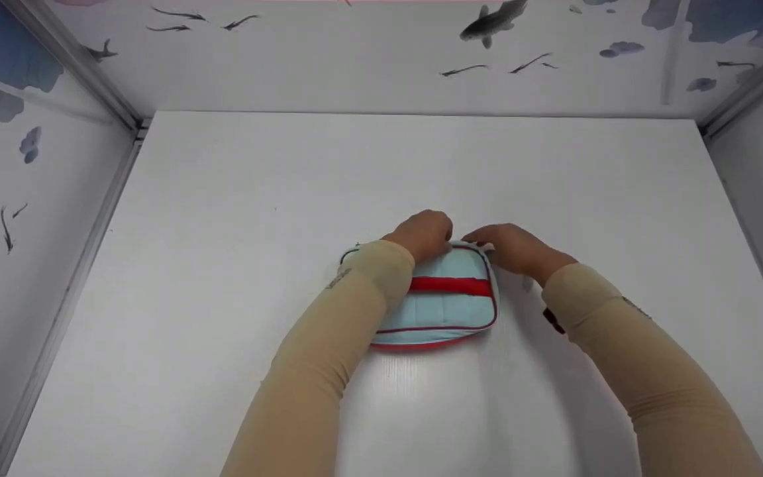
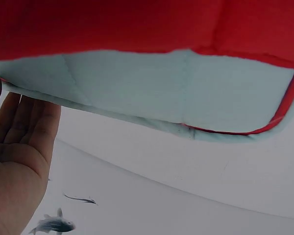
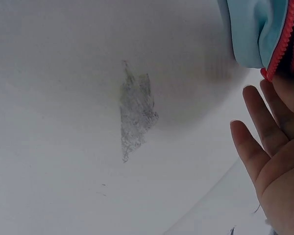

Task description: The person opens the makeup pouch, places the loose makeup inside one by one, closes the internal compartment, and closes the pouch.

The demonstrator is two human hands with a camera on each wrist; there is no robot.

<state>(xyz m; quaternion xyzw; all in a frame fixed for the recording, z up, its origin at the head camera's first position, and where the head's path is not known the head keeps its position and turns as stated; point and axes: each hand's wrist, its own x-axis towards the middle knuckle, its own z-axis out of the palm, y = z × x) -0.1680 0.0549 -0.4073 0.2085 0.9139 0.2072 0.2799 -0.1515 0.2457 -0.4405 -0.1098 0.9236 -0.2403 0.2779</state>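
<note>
A light blue pouch [image 1: 457, 265] with red piping and a red strap [image 1: 454, 285] across it lies on the white table. My left hand [image 1: 423, 233] grips its far edge; in the left wrist view the thumb is on one side of the fabric and the fingers are behind it. At the far right corner, my right hand [image 1: 514, 248] pinches the end of the red zipper [image 3: 283, 44] between thumb and forefinger, the other fingers extended. The zipper's teeth stand apart near that hand. My left forearm hides the pouch's left part.
White panels with painted fish [image 1: 491, 23] enclose the table [image 1: 222, 199] at the back and left, and a plain panel [image 1: 762, 146] stands on the right. A grey scuffed patch [image 3: 137, 112] marks the tabletop beside the pouch.
</note>
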